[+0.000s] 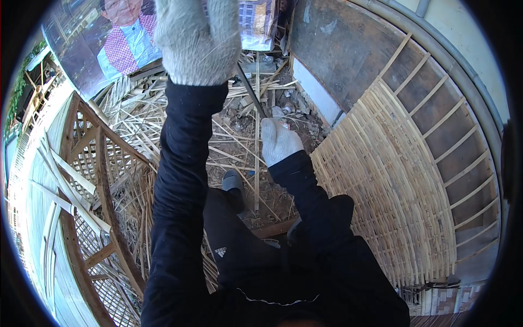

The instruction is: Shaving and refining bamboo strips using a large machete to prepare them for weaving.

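My left hand (pixel 197 52), in a pale knitted glove, is raised close in front of me at the upper edge. Its fingertips are cut off by the frame, so what they do is hidden. Lower and to the right, my right hand (pixel 279 143), gloved alike, is closed around a long dark knife (pixel 250 91). The blade slants up and to the left, and its far end passes behind my left hand. A straight bamboo strip (pixel 257 174) runs lengthwise just left of my right hand, over the littered ground.
A woven bamboo panel (pixel 389 185) with bare slat ends leans against a brown board (pixel 343 49) on the right. Wooden lattice frames (pixel 103 191) stand left. Split bamboo scraps (pixel 131 111) cover the ground, and a printed banner (pixel 81 49) hangs at upper left.
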### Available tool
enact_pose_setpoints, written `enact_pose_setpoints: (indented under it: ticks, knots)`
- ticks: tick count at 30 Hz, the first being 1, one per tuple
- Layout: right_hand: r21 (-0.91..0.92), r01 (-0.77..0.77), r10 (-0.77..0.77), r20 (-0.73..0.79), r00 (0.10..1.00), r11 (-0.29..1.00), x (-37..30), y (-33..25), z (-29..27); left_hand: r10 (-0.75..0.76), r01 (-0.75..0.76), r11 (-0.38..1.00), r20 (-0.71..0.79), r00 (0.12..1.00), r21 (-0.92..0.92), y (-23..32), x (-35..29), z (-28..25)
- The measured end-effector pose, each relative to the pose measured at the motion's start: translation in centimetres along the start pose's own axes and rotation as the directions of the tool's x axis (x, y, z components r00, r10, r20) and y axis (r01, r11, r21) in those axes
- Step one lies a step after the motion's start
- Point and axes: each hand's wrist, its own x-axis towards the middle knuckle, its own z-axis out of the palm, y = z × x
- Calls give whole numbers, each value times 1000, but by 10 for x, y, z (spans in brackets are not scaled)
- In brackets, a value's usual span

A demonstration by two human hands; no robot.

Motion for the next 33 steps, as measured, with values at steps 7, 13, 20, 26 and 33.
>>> enact_pose_setpoints:
  ticks: [7, 13, 20, 26, 33]
  knots:
    - [-26, -8, 6, -54, 998, 1000, 20, 2, 9, 128, -345, 917, 672, 730, 199, -2, -27, 47]
    - [-143, 106, -113, -40, 993, 984, 40, 23, 14, 353, -401, 912, 336, 873, 84, 33, 48, 49]
    - [-52, 63, -63, -2, 998, 997, 54, 3, 2, 171, -449, 871, 734, 658, 199, -22, -10, 66]
    - [23, 75, -74, -29, 997, 997, 48, -11, -3, 232, -272, 962, 550, 802, -9, 14, 10, 38]
    - [101, 6, -14, 77, 997, 995, 69, 8, 4, 276, -449, 890, 699, 660, 72, -29, -13, 67]
